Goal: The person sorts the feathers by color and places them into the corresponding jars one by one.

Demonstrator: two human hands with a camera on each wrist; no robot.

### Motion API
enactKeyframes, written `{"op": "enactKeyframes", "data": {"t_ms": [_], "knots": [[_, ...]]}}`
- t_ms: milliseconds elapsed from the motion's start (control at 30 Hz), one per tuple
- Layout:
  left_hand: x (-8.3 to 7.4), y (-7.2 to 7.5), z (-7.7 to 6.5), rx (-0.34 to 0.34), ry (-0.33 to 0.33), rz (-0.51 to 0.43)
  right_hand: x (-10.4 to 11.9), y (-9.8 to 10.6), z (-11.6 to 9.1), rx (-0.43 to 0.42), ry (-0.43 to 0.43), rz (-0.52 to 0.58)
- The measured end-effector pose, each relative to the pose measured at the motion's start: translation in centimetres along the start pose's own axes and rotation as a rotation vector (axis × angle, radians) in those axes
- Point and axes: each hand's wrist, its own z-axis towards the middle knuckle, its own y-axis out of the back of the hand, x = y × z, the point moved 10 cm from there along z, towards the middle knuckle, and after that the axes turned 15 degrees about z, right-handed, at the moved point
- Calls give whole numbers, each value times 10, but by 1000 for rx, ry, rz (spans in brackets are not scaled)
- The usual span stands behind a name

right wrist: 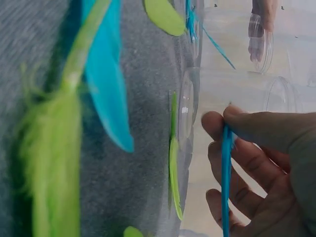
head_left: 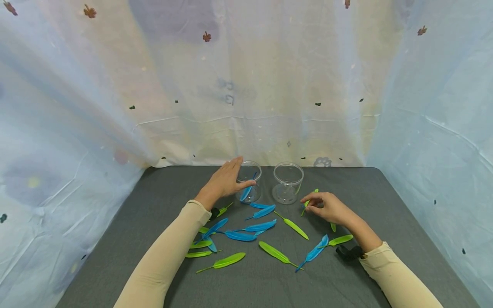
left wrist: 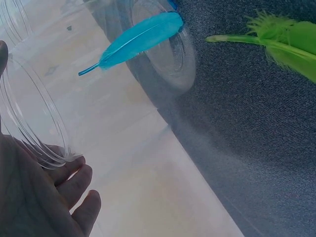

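Two clear round jars stand side by side at the back of the dark cloth. My left hand (head_left: 224, 179) holds the left jar (head_left: 254, 197) by its rim, thumb in front and fingers round the far side. One blue feather (left wrist: 140, 40) leans inside that jar. To its right is the other jar (head_left: 288, 183). Just right of it, my right hand (head_left: 327, 207) pinches a blue feather (right wrist: 226, 182) between thumb and index finger. A green feather (right wrist: 174, 173) lies on the cloth near that hand.
Blue feathers (head_left: 240, 235) and green feathers (head_left: 230, 260) are scattered across the dark table cloth (head_left: 246, 286), some overlapping. A blue feather (head_left: 316, 251) and a green feather (head_left: 340, 240) cross near the right wrist. A pale patterned curtain (head_left: 269, 128) hangs behind and at both sides.
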Motion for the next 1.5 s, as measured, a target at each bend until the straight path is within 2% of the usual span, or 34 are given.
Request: {"op": "enactKeyframes", "data": {"t_ms": [267,633,933,1500], "knots": [[1,-1,0,6,3,-5,13,2,0,-18,34,-9],[-1,0,1,-3,1,-3,31,6,0,-58,91,102],[0,0,-1,8,13,4,55,16,0,-146,206,148],[1,0,0,-9,3,0,69,25,10,-228,262,154]]}}
